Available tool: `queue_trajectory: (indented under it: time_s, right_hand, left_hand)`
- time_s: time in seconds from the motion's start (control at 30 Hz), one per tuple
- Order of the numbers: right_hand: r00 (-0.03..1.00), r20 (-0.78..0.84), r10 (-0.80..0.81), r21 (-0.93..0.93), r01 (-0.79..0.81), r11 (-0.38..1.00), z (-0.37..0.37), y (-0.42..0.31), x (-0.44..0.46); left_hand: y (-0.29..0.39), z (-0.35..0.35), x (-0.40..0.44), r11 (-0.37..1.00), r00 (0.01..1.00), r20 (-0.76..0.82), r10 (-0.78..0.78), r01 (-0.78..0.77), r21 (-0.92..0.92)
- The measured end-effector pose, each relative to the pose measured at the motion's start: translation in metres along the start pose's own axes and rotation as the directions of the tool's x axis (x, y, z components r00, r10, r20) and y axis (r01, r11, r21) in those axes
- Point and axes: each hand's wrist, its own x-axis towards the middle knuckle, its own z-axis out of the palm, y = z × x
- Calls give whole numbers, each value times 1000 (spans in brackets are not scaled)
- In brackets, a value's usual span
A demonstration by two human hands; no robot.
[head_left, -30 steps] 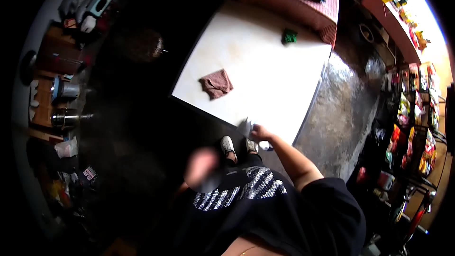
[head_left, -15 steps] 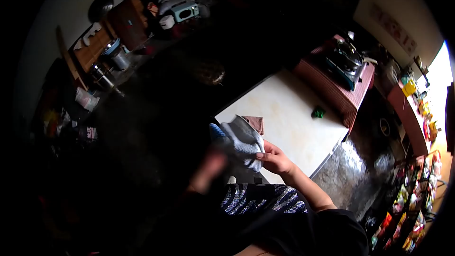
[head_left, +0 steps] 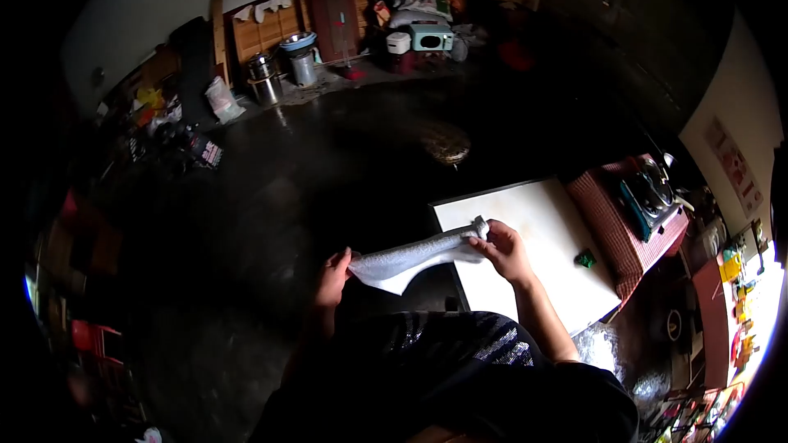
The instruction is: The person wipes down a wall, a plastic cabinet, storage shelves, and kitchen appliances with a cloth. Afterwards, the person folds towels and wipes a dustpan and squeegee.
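Observation:
A light grey cloth, towel-like in texture, is stretched between my two hands in front of my body. My left hand pinches its left end. At the other end, the fingers of my right hand close on a bunched corner, thumb on top. The cloth's lower edge hangs loose in a curve. Its right part is over the near left edge of a white-topped table. On that table, to the right of my right hand, lies a small crumpled green thing.
A gas stove with a pan stands on a red checked cloth beyond the white table. A round woven-looking object sits on the dark floor. Along the far wall are pots, stacked sacks and a light-blue appliance.
The cloth has gone from folded and bunched to stretched out sideways. My left hand has moved left and up, now gripping one end. The view has turned left.

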Motion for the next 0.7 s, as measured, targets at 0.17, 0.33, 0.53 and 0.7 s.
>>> queue_trajectory:
  time_s: [0.17,0.33,0.53,0.7]
  right_hand:
    - [997,67,24,-144,-14,989,73,20,17]
    - [971,225,78,87,-100,991,183,36,19]
    - [949,307,75,-316,27,948,278,34,8]
    - [954,283,100,-301,-11,954,330,30,10]
  left_hand:
    - [32,-56,-60,918,831,-531,167,67,392]
    - [-8,-210,-127,783,904,-409,124,165,600]
    - [14,-262,-235,882,767,-631,120,209,422]
    - [20,-310,-288,946,798,-552,244,-70,318]
